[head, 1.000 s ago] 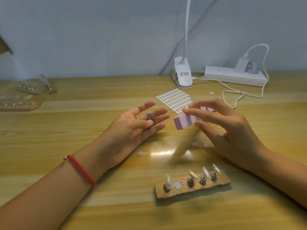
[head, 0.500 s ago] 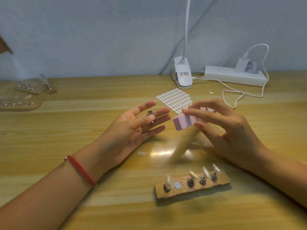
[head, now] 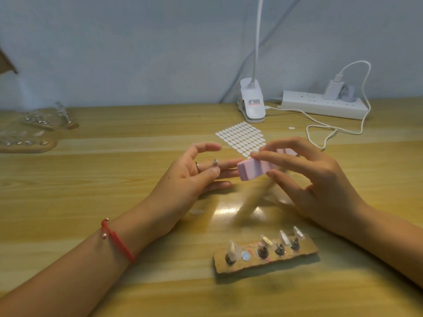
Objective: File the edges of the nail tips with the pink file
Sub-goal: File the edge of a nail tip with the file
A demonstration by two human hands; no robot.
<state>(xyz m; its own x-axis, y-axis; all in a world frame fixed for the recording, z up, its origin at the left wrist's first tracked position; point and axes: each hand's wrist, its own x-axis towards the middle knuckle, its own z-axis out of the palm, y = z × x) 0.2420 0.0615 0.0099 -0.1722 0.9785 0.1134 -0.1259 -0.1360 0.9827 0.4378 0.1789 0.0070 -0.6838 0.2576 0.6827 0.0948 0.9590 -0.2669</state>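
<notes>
A: What lies far left on the table (head: 119,138)?
B: Two wooden boards (head: 29,146) with small clear bits on them. They are too blurry to name.
A: What about the person's left hand (head: 190,181)?
B: It has a red string (head: 117,242) round the wrist and a ring (head: 198,167) on one finger. The thumb and a finger pinch one small nail tip (head: 215,162). The first finger sticks up, free.
A: What is behind the hands?
B: A sheet of white stickers (head: 240,137) lies flat on the wood. Behind it stands a white lamp clip (head: 251,110). Its label (head: 254,102) has an orange bar, but the words are too small to read.
A: Where is the pink file (head: 254,170)?
B: It is in the air above the table, just right of that nail tip. It is near the tip but not touching it. The right hand (head: 309,181) pinches it, fingers on top and thumb below.
A: What sits in front of the hands?
B: A cardboard strip (head: 263,265) with more nail tips (head: 233,248) standing on little pegs.
A: And far right?
B: A white power strip (head: 320,107) by the wall has a charger (head: 333,90) plugged in. A white cord (head: 320,131) loops over the table.
</notes>
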